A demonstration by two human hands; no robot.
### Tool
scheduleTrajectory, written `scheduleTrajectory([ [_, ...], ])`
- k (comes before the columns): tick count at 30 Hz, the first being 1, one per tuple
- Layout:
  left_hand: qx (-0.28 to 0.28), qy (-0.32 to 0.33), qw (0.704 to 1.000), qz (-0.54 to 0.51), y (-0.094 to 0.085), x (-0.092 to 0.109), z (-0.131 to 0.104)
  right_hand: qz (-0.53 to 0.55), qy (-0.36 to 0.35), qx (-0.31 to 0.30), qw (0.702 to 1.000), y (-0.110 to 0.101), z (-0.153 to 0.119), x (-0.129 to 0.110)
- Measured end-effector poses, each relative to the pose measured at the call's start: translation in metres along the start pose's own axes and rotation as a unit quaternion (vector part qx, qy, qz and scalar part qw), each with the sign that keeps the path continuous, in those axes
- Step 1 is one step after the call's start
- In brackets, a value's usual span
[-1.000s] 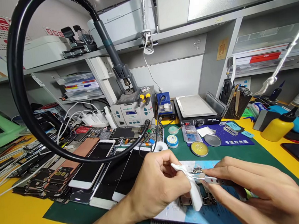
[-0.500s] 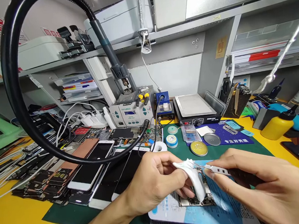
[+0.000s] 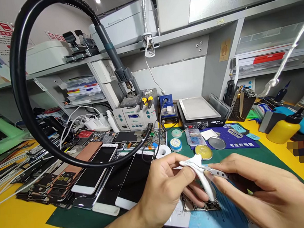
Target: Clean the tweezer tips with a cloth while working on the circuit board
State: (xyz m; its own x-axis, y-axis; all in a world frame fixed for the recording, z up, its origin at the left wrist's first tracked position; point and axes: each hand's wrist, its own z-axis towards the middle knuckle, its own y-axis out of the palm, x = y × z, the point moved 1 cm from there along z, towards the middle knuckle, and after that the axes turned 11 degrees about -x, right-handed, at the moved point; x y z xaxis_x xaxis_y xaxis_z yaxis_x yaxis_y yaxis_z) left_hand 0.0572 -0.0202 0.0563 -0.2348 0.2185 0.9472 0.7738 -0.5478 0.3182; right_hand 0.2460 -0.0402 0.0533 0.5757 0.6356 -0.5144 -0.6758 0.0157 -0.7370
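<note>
A folded white cloth point(image 3: 206, 185) is pinched between the thumb and fingers of my left hand point(image 3: 167, 189), its lower end hanging over a circuit board point(image 3: 188, 206). My right hand point(image 3: 264, 185) is closed on metal tweezers point(image 3: 219, 172), whose tips meet the upper part of the cloth and are hidden in it. The board lies on a blue and white sheet point(image 3: 204, 222) under both hands. Behind the cloth sits an open round tin point(image 3: 203, 152) with yellow content.
Phones and screens point(image 3: 95, 172) lie at the left. A hot air station point(image 3: 135, 117) with a looping black hose point(image 3: 19, 86), a heating plate point(image 3: 199, 108) and a yellow bottle point(image 3: 283, 129) stand behind and to the right.
The cloth and both hands sit slightly further right in the view. The tweezer tips, visible before beside the cloth, are now against it and covered. The view has shifted a little.
</note>
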Motion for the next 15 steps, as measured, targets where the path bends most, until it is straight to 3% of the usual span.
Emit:
scheduleTrajectory([
  [5, 0.012, 0.016, 0.999, -0.046, 0.0070, -0.0035, 0.0009, -0.001, 0.019, 0.053, 0.998, 0.0072, -0.0015, -0.0030],
  [11, -0.004, 0.027, 0.998, -0.062, 0.0097, -0.0028, -0.0025, -0.146, -0.038, 0.069, 0.986, 0.0092, -0.0004, 0.0004],
  [15, -0.028, 0.044, 0.996, -0.079, 0.0099, -0.0061, -0.0036, -0.190, -0.016, 0.093, 0.977, 0.0101, -0.0017, -0.0052],
])
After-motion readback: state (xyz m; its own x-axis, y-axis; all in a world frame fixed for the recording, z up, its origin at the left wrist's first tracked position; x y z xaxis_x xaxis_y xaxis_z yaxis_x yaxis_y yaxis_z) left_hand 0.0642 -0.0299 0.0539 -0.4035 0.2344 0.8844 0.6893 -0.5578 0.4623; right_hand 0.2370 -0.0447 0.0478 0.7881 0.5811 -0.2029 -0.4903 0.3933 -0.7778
